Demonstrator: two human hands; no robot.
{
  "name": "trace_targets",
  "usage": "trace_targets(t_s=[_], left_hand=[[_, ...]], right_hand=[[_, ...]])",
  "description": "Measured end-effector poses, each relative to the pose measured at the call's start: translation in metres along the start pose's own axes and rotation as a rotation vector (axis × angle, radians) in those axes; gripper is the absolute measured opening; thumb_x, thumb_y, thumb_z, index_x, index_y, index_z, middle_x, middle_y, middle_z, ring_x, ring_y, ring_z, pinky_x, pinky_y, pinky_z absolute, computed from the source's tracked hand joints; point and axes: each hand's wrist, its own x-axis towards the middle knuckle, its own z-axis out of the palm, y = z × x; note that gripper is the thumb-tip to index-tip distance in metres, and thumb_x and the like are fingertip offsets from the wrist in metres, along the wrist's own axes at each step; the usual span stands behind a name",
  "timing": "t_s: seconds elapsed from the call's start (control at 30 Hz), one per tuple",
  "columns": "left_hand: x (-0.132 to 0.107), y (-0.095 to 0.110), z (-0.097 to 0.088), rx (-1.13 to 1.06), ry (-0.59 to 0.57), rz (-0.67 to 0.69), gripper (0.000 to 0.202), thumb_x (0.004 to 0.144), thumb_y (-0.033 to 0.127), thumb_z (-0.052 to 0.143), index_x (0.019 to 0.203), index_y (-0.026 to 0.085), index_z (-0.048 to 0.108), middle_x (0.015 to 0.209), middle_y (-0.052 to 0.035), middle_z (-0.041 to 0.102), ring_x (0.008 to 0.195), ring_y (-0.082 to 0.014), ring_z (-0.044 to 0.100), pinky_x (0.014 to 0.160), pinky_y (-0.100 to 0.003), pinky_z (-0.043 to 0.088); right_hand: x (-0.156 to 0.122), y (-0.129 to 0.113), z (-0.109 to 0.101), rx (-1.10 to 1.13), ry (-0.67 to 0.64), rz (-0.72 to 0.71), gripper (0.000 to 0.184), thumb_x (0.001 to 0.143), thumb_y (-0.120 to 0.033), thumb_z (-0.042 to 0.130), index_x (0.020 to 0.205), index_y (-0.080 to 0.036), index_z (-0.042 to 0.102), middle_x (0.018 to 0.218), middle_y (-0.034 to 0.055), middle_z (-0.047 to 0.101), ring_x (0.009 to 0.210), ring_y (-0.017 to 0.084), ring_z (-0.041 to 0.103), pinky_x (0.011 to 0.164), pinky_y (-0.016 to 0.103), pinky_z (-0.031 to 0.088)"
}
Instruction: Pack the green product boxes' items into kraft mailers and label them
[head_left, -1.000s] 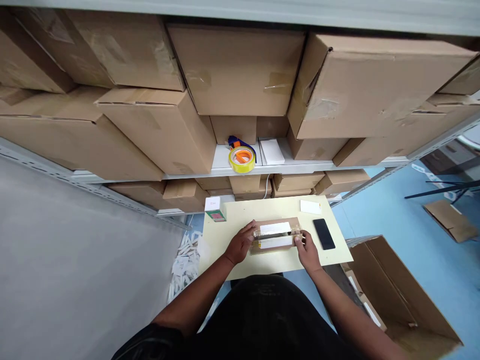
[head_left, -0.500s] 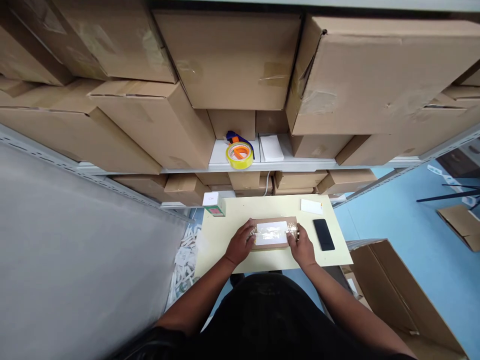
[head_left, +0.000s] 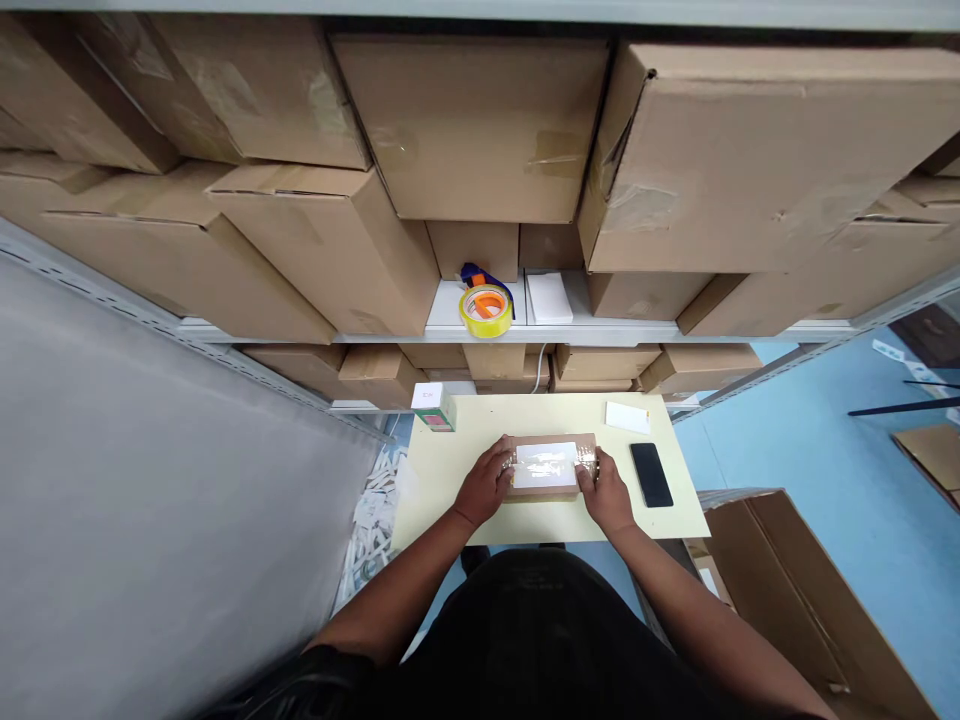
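A small brown cardboard parcel (head_left: 547, 465) with a white label under shiny clear tape lies flat on the pale yellow table (head_left: 465, 500). My left hand (head_left: 486, 485) grips its left end, fingers curled over the edge. My right hand (head_left: 606, 490) holds the right end the same way. Both hands press the parcel against the tabletop.
A black phone (head_left: 650, 474) and a white card (head_left: 627, 417) lie to the right of the parcel, a small green-and-white box (head_left: 433, 405) at the far left corner. A yellow tape roll (head_left: 486, 310) sits on the shelf among stacked cartons. An open carton (head_left: 802, 600) stands at the right.
The two halves of the label have come together as the parcel's flaps closed. My hands moved inward to the parcel's ends and now press it flat.
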Motion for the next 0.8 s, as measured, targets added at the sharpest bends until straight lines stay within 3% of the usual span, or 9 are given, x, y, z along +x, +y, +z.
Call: trace_targets(t_s=[0.3,0.5,0.63,0.8], left_hand=[[-0.009,-0.002,0.01,-0.014,0.021,-0.111,0.039,0.104,0.024,0.041,0.142,0.021,0.052,0.165,-0.0109,0.035,0.152,-0.0236,0.036,0.124,-0.047,0.037],[-0.017,-0.013,0.007,0.042,-0.001,-0.055,0.042,0.103,0.022,0.04,0.144,0.02,0.052,0.164,-0.0119,0.035,0.154,-0.0246,0.032,0.125,-0.049,0.037],[-0.025,-0.018,0.009,0.065,-0.056,-0.028,0.044,0.101,0.019,0.043,0.144,0.021,0.053,0.162,-0.0124,0.039,0.151,-0.0255,0.037,0.123,-0.049,0.04],[-0.024,-0.015,0.014,0.082,-0.032,-0.057,0.045,0.099,0.019,0.047,0.143,0.02,0.054,0.16,-0.0125,0.041,0.15,-0.0254,0.039,0.122,-0.047,0.041]], right_hand=[[-0.007,-0.007,0.002,-0.085,-0.023,-0.046,0.052,0.099,-0.054,0.044,0.136,-0.018,0.047,0.132,0.0175,0.061,0.101,0.03,0.069,0.081,0.041,0.056],[-0.009,-0.006,0.011,-0.159,-0.011,-0.16,0.046,0.101,-0.049,0.042,0.135,-0.018,0.046,0.123,0.0155,0.062,0.099,0.029,0.068,0.079,0.039,0.055],[-0.009,0.0,0.012,-0.187,-0.087,-0.081,0.037,0.1,-0.044,0.045,0.127,-0.019,0.047,0.117,0.0134,0.065,0.091,0.026,0.068,0.075,0.036,0.051],[-0.003,0.001,0.011,-0.181,-0.123,-0.076,0.03,0.1,-0.042,0.046,0.119,-0.02,0.046,0.111,0.0111,0.066,0.088,0.025,0.067,0.072,0.033,0.046]])
